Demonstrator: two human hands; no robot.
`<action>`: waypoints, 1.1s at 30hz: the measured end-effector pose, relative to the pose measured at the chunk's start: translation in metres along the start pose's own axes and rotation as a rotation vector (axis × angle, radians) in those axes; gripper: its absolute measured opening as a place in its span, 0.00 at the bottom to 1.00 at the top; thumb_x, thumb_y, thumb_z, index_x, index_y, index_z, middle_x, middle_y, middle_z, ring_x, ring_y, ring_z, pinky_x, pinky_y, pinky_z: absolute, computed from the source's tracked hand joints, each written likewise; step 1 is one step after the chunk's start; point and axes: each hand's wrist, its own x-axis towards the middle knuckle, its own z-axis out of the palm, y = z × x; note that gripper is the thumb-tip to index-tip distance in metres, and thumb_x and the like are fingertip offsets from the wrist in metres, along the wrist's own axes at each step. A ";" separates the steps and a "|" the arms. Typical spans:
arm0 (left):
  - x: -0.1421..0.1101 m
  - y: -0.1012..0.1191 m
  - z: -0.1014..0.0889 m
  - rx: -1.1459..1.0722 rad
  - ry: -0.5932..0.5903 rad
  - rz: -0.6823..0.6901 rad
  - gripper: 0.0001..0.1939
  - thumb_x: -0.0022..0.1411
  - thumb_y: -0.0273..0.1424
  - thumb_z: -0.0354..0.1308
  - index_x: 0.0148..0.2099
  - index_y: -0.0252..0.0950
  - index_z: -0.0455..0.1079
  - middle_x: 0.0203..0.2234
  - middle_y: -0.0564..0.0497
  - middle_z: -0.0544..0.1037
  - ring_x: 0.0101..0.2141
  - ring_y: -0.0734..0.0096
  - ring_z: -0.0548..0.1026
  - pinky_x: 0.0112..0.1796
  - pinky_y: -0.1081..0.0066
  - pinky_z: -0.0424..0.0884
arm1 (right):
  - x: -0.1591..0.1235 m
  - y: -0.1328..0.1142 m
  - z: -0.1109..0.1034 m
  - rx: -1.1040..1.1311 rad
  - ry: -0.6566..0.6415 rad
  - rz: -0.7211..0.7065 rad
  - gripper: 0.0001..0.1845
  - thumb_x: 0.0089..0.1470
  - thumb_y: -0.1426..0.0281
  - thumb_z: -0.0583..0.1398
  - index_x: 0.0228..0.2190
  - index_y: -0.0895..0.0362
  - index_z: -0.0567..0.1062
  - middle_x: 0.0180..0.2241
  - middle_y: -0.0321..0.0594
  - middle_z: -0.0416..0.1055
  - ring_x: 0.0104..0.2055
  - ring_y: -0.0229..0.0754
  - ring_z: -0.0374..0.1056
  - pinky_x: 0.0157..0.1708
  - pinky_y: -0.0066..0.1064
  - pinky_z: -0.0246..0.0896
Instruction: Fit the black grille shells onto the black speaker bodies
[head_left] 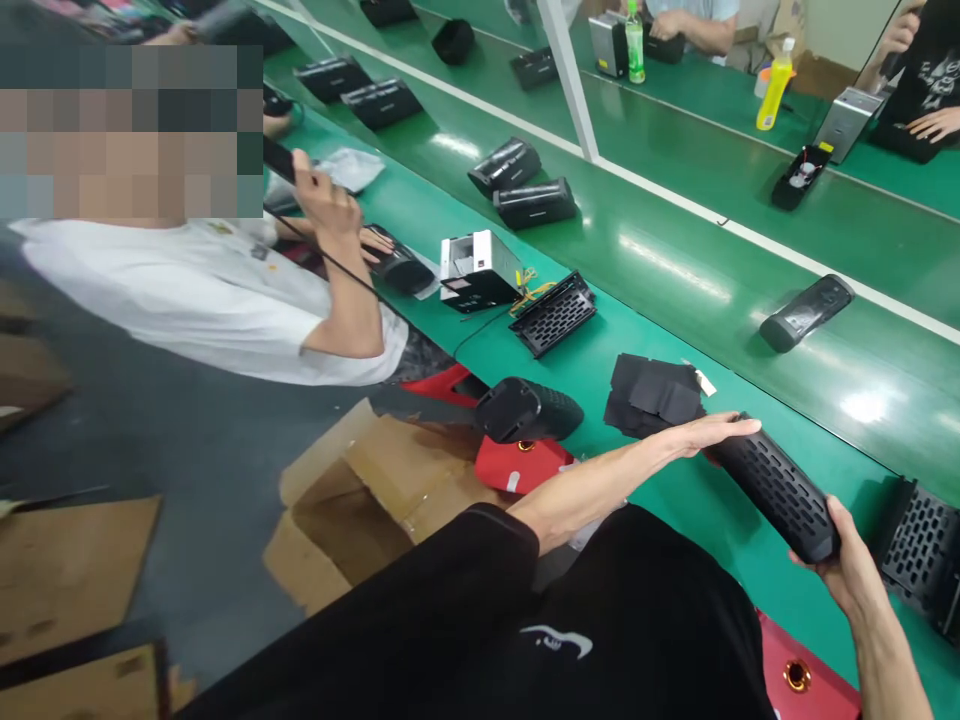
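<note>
Slotted black casing (780, 488) clamped at ends between left hand (712, 433) and right hand (847, 550); likely stiff, light; ends suit gripping.

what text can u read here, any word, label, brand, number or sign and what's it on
No text is legible:
Wearer's black shirt: curved white mark, no readable letters.
Green-capped bottle: label too small and blurred.
White-and-black box on the bench: print too small.
Dark top, upper right: pale print, blurred.
Perforated black case in the right hand: no text visible.
</note>
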 end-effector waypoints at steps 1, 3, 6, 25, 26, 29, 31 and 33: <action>-0.001 -0.001 -0.003 0.006 -0.058 0.000 0.42 0.51 0.55 0.73 0.62 0.38 0.75 0.66 0.40 0.75 0.70 0.44 0.65 0.71 0.49 0.58 | 0.002 0.002 -0.003 -0.003 -0.023 0.047 0.45 0.45 0.40 0.71 0.58 0.49 0.73 0.46 0.42 0.74 0.38 0.50 0.71 0.35 0.51 0.76; -0.004 -0.004 -0.005 -0.002 -0.084 0.062 0.41 0.51 0.55 0.73 0.60 0.37 0.76 0.64 0.40 0.76 0.68 0.46 0.68 0.70 0.53 0.60 | 0.004 0.008 -0.009 0.010 -0.064 0.046 0.47 0.46 0.39 0.71 0.62 0.47 0.71 0.51 0.45 0.74 0.41 0.52 0.73 0.36 0.52 0.76; -0.006 -0.010 -0.004 0.013 0.035 0.106 0.41 0.51 0.55 0.71 0.60 0.36 0.76 0.64 0.40 0.76 0.67 0.46 0.70 0.68 0.54 0.62 | 0.004 0.022 -0.012 0.052 -0.084 -0.087 0.52 0.43 0.45 0.75 0.65 0.45 0.67 0.59 0.44 0.72 0.51 0.54 0.73 0.47 0.53 0.75; -0.014 -0.021 -0.021 0.148 0.054 0.130 0.53 0.54 0.58 0.71 0.75 0.41 0.64 0.65 0.39 0.74 0.60 0.45 0.75 0.56 0.53 0.74 | -0.019 0.062 0.009 0.055 -0.153 -0.095 0.41 0.52 0.48 0.72 0.61 0.53 0.73 0.57 0.46 0.77 0.68 0.59 0.66 0.69 0.53 0.58; -0.011 -0.019 -0.019 0.118 0.064 0.126 0.54 0.55 0.60 0.69 0.76 0.41 0.61 0.66 0.38 0.73 0.58 0.47 0.77 0.54 0.55 0.76 | -0.018 0.062 0.013 0.088 -0.144 -0.071 0.40 0.53 0.47 0.70 0.61 0.53 0.73 0.55 0.46 0.77 0.67 0.59 0.67 0.69 0.54 0.59; 0.000 -0.018 -0.008 -0.032 0.120 0.183 0.51 0.59 0.58 0.66 0.77 0.41 0.59 0.68 0.36 0.70 0.50 0.56 0.80 0.45 0.60 0.79 | -0.001 0.044 0.021 0.204 -0.036 -0.036 0.38 0.54 0.44 0.67 0.58 0.51 0.73 0.57 0.48 0.77 0.68 0.64 0.65 0.65 0.64 0.63; 0.003 -0.022 0.001 -0.016 0.206 0.247 0.39 0.60 0.52 0.67 0.68 0.38 0.71 0.60 0.39 0.78 0.46 0.61 0.80 0.45 0.64 0.77 | 0.029 0.012 0.018 0.282 0.048 -0.041 0.37 0.50 0.44 0.68 0.57 0.47 0.73 0.63 0.47 0.72 0.71 0.66 0.60 0.65 0.69 0.62; 0.001 -0.029 0.007 0.076 0.290 0.290 0.24 0.62 0.45 0.68 0.53 0.35 0.80 0.47 0.44 0.84 0.43 0.64 0.80 0.45 0.67 0.75 | 0.077 -0.031 0.008 0.329 0.118 -0.075 0.41 0.44 0.45 0.70 0.57 0.43 0.71 0.71 0.42 0.63 0.75 0.64 0.54 0.68 0.68 0.57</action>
